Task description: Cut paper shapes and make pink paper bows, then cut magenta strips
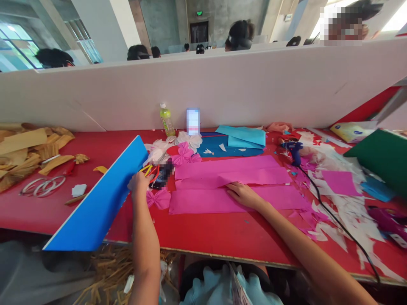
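Observation:
My left hand is curled at the yellow-handled scissors, close to the right face of the blue board; its fingertips are partly hidden. Orange-red handles and a blurred black object lie just beside it. My right hand lies with fingers stretched out on the magenta sheets, at the lifted edge of an upper strip. These long strips are spread side by side, partly overlapping. Pink bows and whitish gauzy flowers lie behind my left hand.
A bottle and a lit phone stand by the white partition. Folded turquoise sheets lie behind the strips. At right are a blue glue gun with its cord, scraps and a green board.

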`<state>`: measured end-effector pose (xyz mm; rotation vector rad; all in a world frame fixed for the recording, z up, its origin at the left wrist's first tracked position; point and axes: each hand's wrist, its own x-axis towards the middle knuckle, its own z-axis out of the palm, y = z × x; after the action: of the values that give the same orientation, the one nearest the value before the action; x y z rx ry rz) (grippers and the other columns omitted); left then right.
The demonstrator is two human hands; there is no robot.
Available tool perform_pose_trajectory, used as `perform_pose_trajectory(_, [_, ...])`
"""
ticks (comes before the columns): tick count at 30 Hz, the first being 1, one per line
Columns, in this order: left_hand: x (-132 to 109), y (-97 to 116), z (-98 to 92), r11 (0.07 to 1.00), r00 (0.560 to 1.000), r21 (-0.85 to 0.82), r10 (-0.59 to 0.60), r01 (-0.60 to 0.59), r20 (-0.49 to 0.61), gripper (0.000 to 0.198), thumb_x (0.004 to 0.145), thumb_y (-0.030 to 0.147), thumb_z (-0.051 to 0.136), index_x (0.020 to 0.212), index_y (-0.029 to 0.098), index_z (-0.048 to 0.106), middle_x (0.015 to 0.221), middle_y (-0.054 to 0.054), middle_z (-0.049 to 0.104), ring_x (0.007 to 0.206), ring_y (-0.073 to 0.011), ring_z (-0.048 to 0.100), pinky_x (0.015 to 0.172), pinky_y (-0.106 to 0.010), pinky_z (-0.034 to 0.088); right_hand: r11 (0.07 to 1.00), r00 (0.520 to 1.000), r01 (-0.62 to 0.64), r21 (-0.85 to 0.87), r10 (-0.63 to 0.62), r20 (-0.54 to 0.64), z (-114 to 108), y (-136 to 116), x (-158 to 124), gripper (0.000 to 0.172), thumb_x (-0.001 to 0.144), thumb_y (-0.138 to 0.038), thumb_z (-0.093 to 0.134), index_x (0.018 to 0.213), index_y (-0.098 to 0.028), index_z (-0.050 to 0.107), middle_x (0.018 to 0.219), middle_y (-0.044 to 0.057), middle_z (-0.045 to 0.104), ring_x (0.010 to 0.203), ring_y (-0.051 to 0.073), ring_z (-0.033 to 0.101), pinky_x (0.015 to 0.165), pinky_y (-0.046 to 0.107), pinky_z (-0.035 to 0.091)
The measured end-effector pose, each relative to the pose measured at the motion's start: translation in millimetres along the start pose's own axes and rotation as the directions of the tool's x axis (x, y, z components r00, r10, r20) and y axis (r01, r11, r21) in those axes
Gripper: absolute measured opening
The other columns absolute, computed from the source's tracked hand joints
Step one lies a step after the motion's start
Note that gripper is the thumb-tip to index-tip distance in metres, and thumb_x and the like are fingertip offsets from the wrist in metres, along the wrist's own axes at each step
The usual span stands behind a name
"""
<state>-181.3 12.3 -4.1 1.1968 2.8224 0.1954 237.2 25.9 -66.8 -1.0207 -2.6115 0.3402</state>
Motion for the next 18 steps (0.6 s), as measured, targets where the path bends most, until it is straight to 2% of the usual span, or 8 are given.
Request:
perform_pose_trajectory(6, [5,-5,3.2,1.000,1.000,0.003,-0.001,0.001,-0.012,0.045,0.077,0.048,0.048,0.110,0.022,0.064,0.109,-0.015,0.065,0.096,-0.0328,0.060,0.072,-0.040,0.047,1.000,1.000,-0.007,0.012,0.007,0.000,-3,-3,0,0.033,0.093,-0.028,0.032,0.112,-0.018,0.058,0.105,0.011,0.063,0.095,0.022,0.059,0.082,0.036,0.046])
perform_pose_trajectory(11, [8,-8,6.2,1.000,0.998,0.009,0.007,-0.008,0.066,0.054,0.074,0.057,0.048,0.112,0.021,0.063,0.113,-0.017,0.063,0.101,-0.0354,0.058,0.074,-0.042,0.047,1.000,0.999,-0.023,0.002,0.023,0.025,-3,-3,0,0.033,0.094,-0.029,0.032,0.110,-0.018,0.058,0.105,0.010,0.063,0.093,0.022,0.059,0.081,0.036,0.047])
perform_pose_trajectory(16, [10,-14,6.8,1.000,0.994,-0.013,0.024,-0.023,0.102,0.043,0.078,0.049,0.048,0.112,0.027,0.062,0.115,-0.012,0.062,0.102,-0.0318,0.059,0.075,-0.039,0.047,0.999,0.999,-0.033,0.017,0.033,0.031,-1,-2,0,0.034,0.094,-0.030,0.032,0.112,-0.017,0.058,0.106,0.011,0.063,0.096,0.023,0.059,0.083,0.037,0.047])
perform_pose_trajectory(18, [9,-15,5.2,0.999,0.991,-0.026,0.046,-0.043,0.125,0.042,0.077,0.052,0.049,0.109,0.029,0.063,0.113,-0.011,0.063,0.101,-0.0318,0.059,0.075,-0.038,0.047,0.999,0.999,-0.039,0.029,0.038,0.029,-1,-2,0,0.034,0.094,-0.030,0.032,0.112,-0.017,0.058,0.106,0.011,0.064,0.096,0.022,0.059,0.083,0.037,0.047])
